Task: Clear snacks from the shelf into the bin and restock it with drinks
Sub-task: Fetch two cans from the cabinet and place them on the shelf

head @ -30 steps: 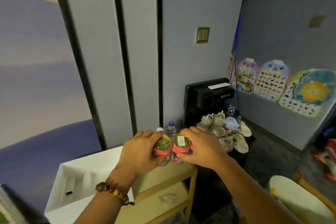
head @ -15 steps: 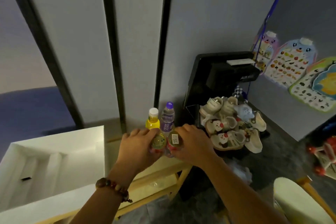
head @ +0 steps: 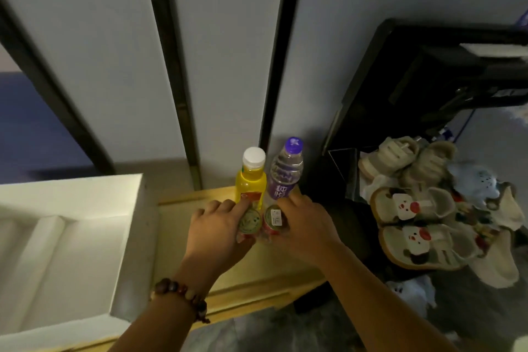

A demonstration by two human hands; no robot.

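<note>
Two red drink cans stand side by side on the top of the wooden shelf (head: 265, 271). My left hand (head: 218, 233) grips the left can (head: 250, 221), which has a gold lid. My right hand (head: 303, 227) grips the right can (head: 273, 218), which carries a white label on its lid. Just behind the cans stand a yellow juice bottle (head: 251, 180) with a white cap and a clear water bottle (head: 285, 174) with a purple cap and label. Both bottles are upright against the wall.
A white bin (head: 65, 240) sits directly left of the shelf. A black machine (head: 428, 80) stands to the right, with a pile of small shoes (head: 423, 208) in front of it. Grey wall panels with black strips rise behind the shelf.
Both hands have lowered the two cans toward the shelf top, in front of the bottles. The camera has tilted down and moved closer to the shelf.
</note>
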